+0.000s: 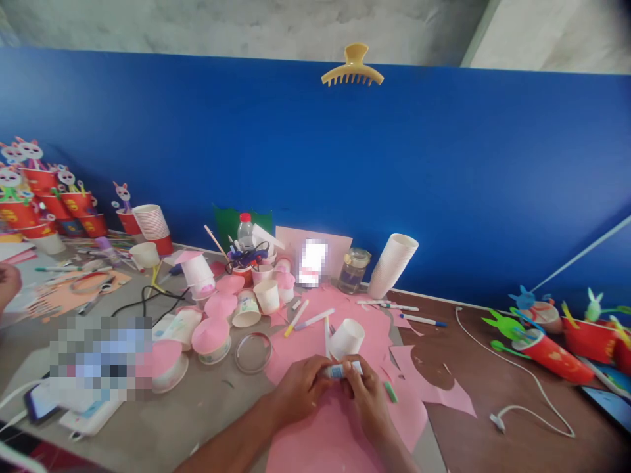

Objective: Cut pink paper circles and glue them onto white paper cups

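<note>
I see both hands closed on a white tube with blue print at the lower centre of the frame: the left hand has its fingertips at the tube's left end, and the right hand grips it nearer the right end. Under them a large sheet of pink paper covers part of the desk. Just beyond my tube, a white paper cup lies tipped on the pink, and a small green cylinder lies near the right hand. Left of centre I see a clear ring-shaped lid and several pink-topped cups, one of them close by the lid. A tall stack of white cups leans right of centre, beside a glass jar. At the left edge another person's hand shows, partly cut off.
</note>
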`<state>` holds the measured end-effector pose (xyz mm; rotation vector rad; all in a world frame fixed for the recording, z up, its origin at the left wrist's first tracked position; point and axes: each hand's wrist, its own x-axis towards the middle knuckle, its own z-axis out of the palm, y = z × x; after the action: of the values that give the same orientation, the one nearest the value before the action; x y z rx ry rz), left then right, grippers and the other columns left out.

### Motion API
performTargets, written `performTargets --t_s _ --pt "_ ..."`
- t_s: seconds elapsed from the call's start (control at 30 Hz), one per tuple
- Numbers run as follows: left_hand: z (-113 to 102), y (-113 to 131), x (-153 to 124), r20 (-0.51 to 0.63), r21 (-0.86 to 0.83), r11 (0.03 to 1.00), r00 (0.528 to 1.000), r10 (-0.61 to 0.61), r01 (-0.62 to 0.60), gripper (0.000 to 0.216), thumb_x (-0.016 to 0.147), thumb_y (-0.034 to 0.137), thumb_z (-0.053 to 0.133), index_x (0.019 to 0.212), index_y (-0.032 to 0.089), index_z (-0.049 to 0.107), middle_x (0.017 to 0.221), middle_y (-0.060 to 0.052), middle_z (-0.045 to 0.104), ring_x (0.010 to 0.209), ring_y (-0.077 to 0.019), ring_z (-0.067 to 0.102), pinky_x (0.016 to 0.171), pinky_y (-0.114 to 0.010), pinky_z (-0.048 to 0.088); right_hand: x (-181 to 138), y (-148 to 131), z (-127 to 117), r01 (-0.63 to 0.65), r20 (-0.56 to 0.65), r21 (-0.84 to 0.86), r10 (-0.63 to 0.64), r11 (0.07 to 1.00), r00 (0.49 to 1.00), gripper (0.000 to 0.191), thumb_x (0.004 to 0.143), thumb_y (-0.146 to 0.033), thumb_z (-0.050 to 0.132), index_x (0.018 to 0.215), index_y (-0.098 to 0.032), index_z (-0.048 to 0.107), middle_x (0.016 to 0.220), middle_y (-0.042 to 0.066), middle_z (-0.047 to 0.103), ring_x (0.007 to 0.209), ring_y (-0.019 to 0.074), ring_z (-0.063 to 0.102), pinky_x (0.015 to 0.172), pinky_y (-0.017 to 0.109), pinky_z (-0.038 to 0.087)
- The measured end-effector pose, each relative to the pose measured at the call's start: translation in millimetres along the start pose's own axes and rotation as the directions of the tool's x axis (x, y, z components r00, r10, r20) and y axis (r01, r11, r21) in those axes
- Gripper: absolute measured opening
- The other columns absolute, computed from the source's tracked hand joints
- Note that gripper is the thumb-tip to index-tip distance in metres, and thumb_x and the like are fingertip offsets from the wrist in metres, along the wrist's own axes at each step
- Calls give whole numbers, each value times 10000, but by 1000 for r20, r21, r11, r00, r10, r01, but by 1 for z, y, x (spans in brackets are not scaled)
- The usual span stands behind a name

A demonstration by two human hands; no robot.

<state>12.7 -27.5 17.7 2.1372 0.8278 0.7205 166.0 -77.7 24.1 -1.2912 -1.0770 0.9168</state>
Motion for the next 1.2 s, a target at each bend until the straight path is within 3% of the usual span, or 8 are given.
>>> performTargets --t_s 0.4,0.5,0.57,0.7,0.8,0.93,1.07,1.2 --pt "-1 -2 0 22 49 998 999 46 -47 284 853 191 470 1128 211 539 1016 -37 667 888 -168 612 793 -271 471 0 8 -1 -2 53 12 1 1000 999 378 840 -544 518 836 -169 569 538 -47 425 491 112 373 472 228 300" --pt "-6 -11 4 -76 162 986 995 62 -49 257 879 228 432 1112 200 538 979 -54 660 877 -183 610 786 -297 479 0 4 -4 43 14 102 -45 994 999 409 880 -522 458 1102 -182 504 560 -53 469 500 124 422 489 235 350" --pt "-13 -22 8 -238 221 975 971 29 25 272 902 237 389 1132 197 528 1015 -73 647 912 -193 601 809 -319 479 4 2 -11 83 -89 93 -74 992 993 389 894 -501 432 1136 -199 474 582 -51 483 516 132 451 503 243 379" --pt "-26 -51 16 -467 388 907 883 40 164 354 899 179 326 1211 147 491 1098 -139 604 1038 -238 555 891 -386 457 19 5 -32 137 -327 -234 -210 963 921 309 827 -461 515 922 -173 571 790 57 593 730 197 556 637 314 455" --pt "-33 -64 19 -506 514 820 861 55 250 416 877 136 331 1271 160 461 1146 -139 590 1092 -256 531 913 -409 444 27 17 -38 167 -272 -448 -312 878 910 305 816 -397 506 993 -161 583 960 127 614 885 254 570 750 393 471" --pt "-35 -65 17 -462 618 733 885 45 285 452 835 95 372 1267 162 485 1137 -141 603 1106 -273 515 988 -448 361 29 35 -32 236 -153 -569 -384 787 910 556 790 -335 531 1299 -147 408 1194 176 544 1105 305 517 888 475 446" --pt "-33 -58 15 -439 702 602 897 -54 380 467 815 88 405 1272 149 484 1131 -131 599 1076 -275 512 1047 -502 238 29 43 -26 268 -108 -634 -426 726 898 661 799 -339 539 1383 -154 293 1212 172 537 1136 316 507 910 495 444" --pt "-32 -52 14 -451 707 574 888 -84 413 441 793 138 464 1231 141 517 1175 -148 566 1090 -300 487 1044 -544 186 30 44 -27 258 -115 -662 -436 703 893 638 827 -371 520 1381 -147 296 1176 183 554 1092 320 535 893 496 457"
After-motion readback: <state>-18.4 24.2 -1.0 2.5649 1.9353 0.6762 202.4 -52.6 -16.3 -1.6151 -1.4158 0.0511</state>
